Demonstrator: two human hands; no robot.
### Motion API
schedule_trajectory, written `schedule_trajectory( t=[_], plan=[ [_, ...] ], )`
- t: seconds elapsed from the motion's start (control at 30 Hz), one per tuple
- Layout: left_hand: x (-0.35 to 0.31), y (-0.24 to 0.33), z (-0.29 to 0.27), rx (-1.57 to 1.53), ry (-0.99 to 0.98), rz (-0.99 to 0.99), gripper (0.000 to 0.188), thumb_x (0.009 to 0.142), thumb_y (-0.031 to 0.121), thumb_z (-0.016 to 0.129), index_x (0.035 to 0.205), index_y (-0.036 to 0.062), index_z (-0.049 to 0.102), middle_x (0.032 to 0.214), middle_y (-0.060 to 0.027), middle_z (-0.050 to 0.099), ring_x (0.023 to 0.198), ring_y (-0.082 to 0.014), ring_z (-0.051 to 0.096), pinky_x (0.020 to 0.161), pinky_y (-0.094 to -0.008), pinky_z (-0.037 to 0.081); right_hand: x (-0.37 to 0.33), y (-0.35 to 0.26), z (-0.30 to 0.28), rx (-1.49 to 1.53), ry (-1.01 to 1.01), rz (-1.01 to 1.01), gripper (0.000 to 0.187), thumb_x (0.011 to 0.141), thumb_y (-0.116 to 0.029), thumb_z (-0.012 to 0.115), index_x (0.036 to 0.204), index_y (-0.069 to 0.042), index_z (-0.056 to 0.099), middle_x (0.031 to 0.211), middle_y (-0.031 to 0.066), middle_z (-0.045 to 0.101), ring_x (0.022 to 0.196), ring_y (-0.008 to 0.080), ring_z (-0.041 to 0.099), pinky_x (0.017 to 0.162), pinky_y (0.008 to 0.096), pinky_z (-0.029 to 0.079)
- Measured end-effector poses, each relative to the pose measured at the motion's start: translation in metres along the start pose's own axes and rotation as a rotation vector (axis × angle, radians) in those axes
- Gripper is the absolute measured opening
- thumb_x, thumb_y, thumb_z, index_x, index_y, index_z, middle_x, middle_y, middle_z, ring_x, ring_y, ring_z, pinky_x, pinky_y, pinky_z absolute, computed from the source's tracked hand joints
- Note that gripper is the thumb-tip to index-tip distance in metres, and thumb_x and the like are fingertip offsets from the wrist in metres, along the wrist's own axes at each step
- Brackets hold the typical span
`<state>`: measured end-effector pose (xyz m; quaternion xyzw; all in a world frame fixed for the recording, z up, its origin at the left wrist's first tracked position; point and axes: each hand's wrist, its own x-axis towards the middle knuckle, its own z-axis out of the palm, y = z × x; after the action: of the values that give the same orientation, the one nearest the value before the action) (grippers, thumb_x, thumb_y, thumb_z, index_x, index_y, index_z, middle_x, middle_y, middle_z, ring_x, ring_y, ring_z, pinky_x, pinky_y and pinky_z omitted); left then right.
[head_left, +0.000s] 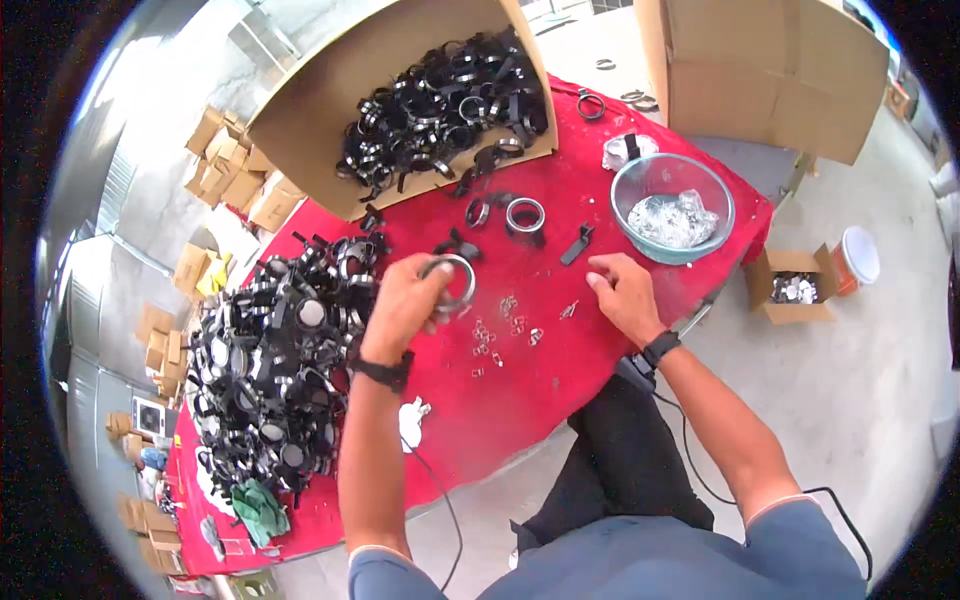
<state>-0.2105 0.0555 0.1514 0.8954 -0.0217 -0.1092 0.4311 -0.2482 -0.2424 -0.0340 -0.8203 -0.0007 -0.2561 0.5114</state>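
My left hand point(400, 302) is closed round a silver ring with a black band point(459, 283), raised over the red-covered table point(450, 370). My right hand point(625, 297) hovers above the cloth with curled fingers; whatever they may hold is hidden. Just beyond it lies a black strap piece point(578, 245). Between my hands, several small metal clips point(487, 338) are scattered. Farther back, a thick silver ring point(525, 215) and a thinner ring point(478, 212) rest on the cloth. A large heap of black banded rings point(265, 360) spreads left of my left hand.
A tilted cardboard box point(310, 110) at the back holds many similar rings. At the back right is a clear bowl point(621, 205) with a plastic bag inside. A small carton point(800, 313) and a white bucket point(860, 255) stand on the floor. Cords point(455, 500) hang near my legs.
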Motion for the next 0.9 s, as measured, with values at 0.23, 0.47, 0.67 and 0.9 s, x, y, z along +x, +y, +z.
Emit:
schedule_trajectory(
  t=[0.23,0.47,0.67,0.9],
  plan=[
    [-0.133,-0.065,0.043,-0.245,-0.258,-0.049,0.027,0.096,0.016,0.075,0.117,-0.0002,0.078,0.088,-0.0023,0.075,0.073,-0.0085,0.067,0.062,-0.0260,0.055,-0.072,-0.122,-0.008,0.306,-0.762,-0.465,0.068,0.086,-0.021,0.087,0.147,-0.003,0.060,0.131,0.0219,0.068,0.101,0.0327,0.071,0.093,0.0395,0.057],
    [-0.219,-0.160,0.059,-0.566,-0.377,-0.134,0.036,0.097,0.016,0.077,0.128,-0.0021,0.075,0.109,-0.0044,0.078,0.096,-0.0114,0.071,0.081,-0.0287,0.059,-0.141,-0.146,-0.004,0.250,-1.118,-0.205,0.036,0.087,-0.011,0.082,0.121,-0.001,0.073,0.103,0.0175,0.074,0.096,0.0354,0.073,0.085,0.0463,0.058],
    [-0.232,-0.202,0.003,0.396,0.615,-0.036,0.041,0.088,0.023,0.085,0.119,-0.0029,0.076,0.102,-0.0152,0.079,0.091,-0.0295,0.075,0.081,-0.0393,0.061,-0.142,-0.164,0.051,0.138,-0.621,-0.030,0.025,0.088,-0.014,0.081,0.106,0.001,0.071,0.095,0.0192,0.071,0.084,0.0370,0.070,0.076,0.0474,0.055],
    [-0.213,-0.249,-0.009,0.561,0.534,0.052,0.037,0.085,0.017,0.082,0.118,0.0010,0.073,0.118,-0.0193,0.074,0.112,-0.0397,0.067,0.097,-0.0515,0.051,-0.138,-0.142,0.105,-0.043,-0.388,-0.141,0.032,0.092,-0.017,0.079,0.115,0.001,0.066,0.103,0.0220,0.070,0.096,0.0428,0.070,0.083,0.0521,0.055]
  ],
)
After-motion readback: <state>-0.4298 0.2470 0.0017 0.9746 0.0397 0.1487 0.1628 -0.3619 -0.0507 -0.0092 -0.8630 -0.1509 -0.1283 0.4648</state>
